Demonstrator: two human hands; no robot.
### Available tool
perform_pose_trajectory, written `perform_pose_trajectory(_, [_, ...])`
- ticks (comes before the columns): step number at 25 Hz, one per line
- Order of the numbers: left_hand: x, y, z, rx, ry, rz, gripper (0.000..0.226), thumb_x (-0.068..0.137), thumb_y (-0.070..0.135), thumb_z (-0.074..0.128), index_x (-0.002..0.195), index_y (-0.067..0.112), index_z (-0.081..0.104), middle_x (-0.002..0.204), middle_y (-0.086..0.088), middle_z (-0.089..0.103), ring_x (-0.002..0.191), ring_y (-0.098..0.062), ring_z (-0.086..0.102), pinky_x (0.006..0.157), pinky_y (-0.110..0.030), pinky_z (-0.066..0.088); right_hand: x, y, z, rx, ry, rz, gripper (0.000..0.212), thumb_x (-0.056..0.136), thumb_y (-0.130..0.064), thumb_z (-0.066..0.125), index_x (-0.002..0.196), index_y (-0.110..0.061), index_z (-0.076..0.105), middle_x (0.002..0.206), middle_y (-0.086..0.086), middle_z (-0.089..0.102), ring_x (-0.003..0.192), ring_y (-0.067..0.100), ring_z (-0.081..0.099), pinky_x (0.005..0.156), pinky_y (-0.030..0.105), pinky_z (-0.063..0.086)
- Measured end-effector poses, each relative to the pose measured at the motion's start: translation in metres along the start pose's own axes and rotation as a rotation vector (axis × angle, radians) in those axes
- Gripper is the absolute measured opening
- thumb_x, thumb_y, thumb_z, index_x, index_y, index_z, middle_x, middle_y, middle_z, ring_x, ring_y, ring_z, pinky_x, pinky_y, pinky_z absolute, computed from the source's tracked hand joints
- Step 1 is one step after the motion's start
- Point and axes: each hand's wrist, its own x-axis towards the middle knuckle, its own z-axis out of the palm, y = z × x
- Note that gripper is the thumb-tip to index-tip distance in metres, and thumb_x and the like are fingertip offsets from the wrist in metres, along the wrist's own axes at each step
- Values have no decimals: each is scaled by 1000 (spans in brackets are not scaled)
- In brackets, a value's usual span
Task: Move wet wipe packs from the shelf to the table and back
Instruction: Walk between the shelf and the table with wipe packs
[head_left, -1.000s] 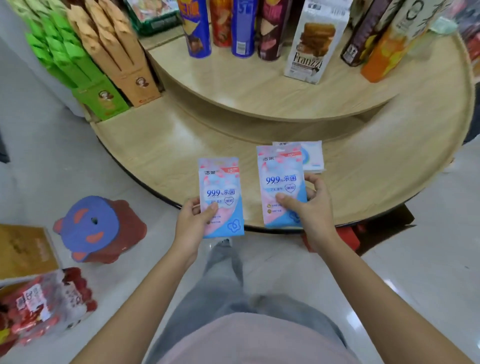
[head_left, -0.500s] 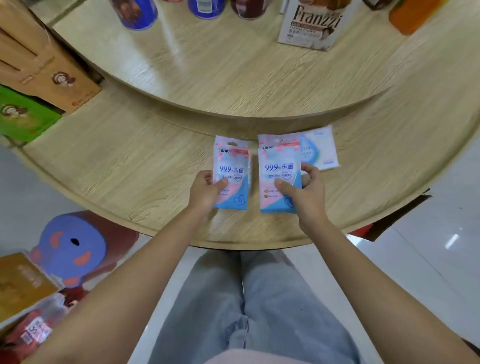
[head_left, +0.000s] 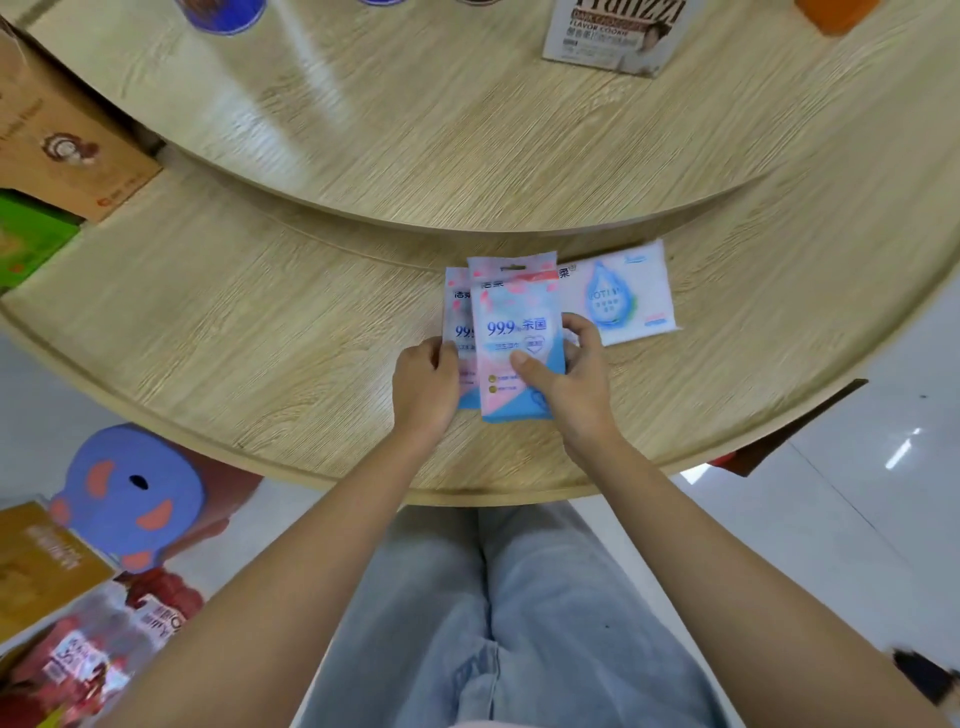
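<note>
Two pink-and-blue wet wipe packs overlap above the lower wooden tier (head_left: 249, 332) of the round display. My right hand (head_left: 571, 384) pinches the upper pack (head_left: 517, 322), thumb on its face. The pack beneath (head_left: 458, 317) shows only its left strip, and my left hand (head_left: 423, 389) holds its left edge. A white wipe pack with a blue drop (head_left: 618, 296) lies flat just right of them, partly covered by the upper pack's corner.
The upper wooden tier (head_left: 467, 135) carries a Franzzi cookie box (head_left: 613, 31), cans and an orange pack at the back. Brown and green cartons (head_left: 57, 140) stand at the left. A purple stool (head_left: 130, 488) and snack bags sit on the floor, lower left.
My hands moved forward and together over the lower tier. The right pack, earlier beside the left one, now overlaps it and a corner of the white pack.
</note>
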Motion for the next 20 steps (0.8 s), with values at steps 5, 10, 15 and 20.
perform_pose_trajectory(5, [-2,-8,-9,-197,-64,-69,25,96,26,43,83,16,62,78,5,65,71,-9,61,61,-11,46,11,22,33,-135,-14,-34,49,78,-4,71,116,-14,42,113,9,57,102,21,61,89,28,53])
perform_pose_trajectory(10, [-2,-14,-10,-395,-170,-82,35,83,-3,62,117,4,57,97,-3,68,83,-9,67,61,-13,52,4,36,49,-474,209,-149,52,79,-16,72,123,-1,48,117,13,49,111,23,46,97,24,37])
perform_pose_trajectory(15, [-3,-25,-9,-345,-166,-19,48,77,-3,72,121,8,57,100,3,67,91,-7,65,71,-15,54,-2,36,36,-251,103,-91,53,79,0,64,127,-13,45,113,0,57,97,0,57,80,11,46])
perform_pose_trajectory(20, [2,-25,-5,-380,-172,-20,46,80,-2,69,123,9,58,104,-1,69,96,-13,67,83,-27,56,11,35,38,-379,148,-137,48,80,-13,69,125,-14,51,115,4,62,104,18,59,89,35,51])
